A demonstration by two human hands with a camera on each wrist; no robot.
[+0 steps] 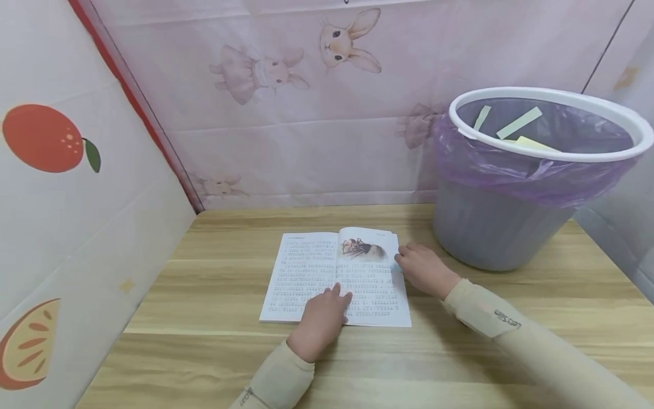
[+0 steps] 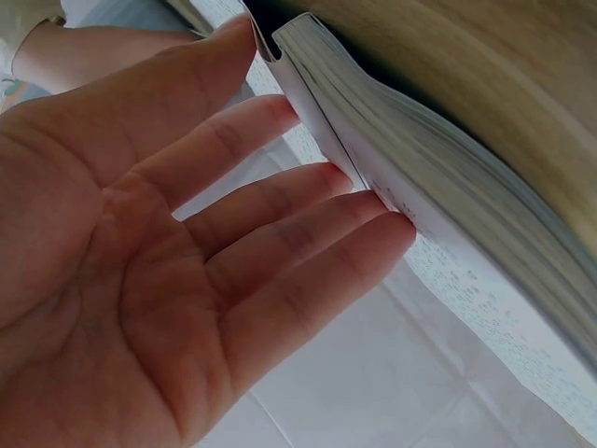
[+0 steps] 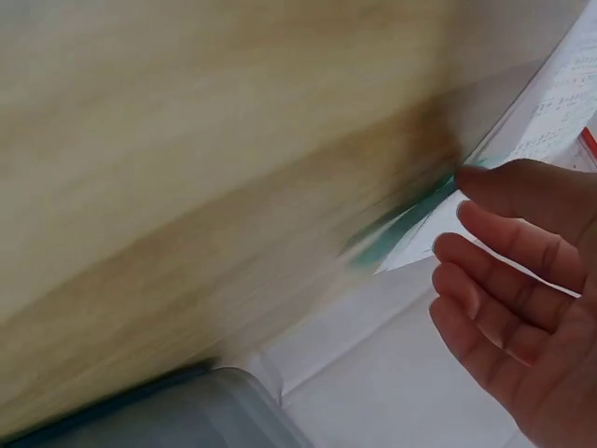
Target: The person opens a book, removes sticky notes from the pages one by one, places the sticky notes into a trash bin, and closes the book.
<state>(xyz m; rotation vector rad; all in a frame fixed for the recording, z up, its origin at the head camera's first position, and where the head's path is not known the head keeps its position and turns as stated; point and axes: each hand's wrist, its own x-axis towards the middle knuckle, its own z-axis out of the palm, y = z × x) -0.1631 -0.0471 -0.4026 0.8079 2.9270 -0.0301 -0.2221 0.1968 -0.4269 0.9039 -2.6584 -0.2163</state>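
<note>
An open book (image 1: 306, 278) with printed text lies on the wooden table, a spider picture at the top of its right page. My left hand (image 1: 323, 318) rests on the lower middle of the pages, near the fold. Its fingers are fairly straight, with fingertips (image 2: 396, 229) against the book in the left wrist view. At the right page's outer edge is my right hand (image 1: 424, 268), fingers bent, thumb and forefinger pinching a teal sticky strip (image 3: 401, 229). The strip sits along the page edge, partly hidden by the hand.
A grey bin (image 1: 490, 221) with a purple liner (image 1: 511, 176) and white rim stands at the table's right. Pale green and yellow paper strips (image 1: 518, 123) show inside it. Printed wall sheets (image 1: 306, 153) border the wooden table (image 1: 204, 295) at back and left.
</note>
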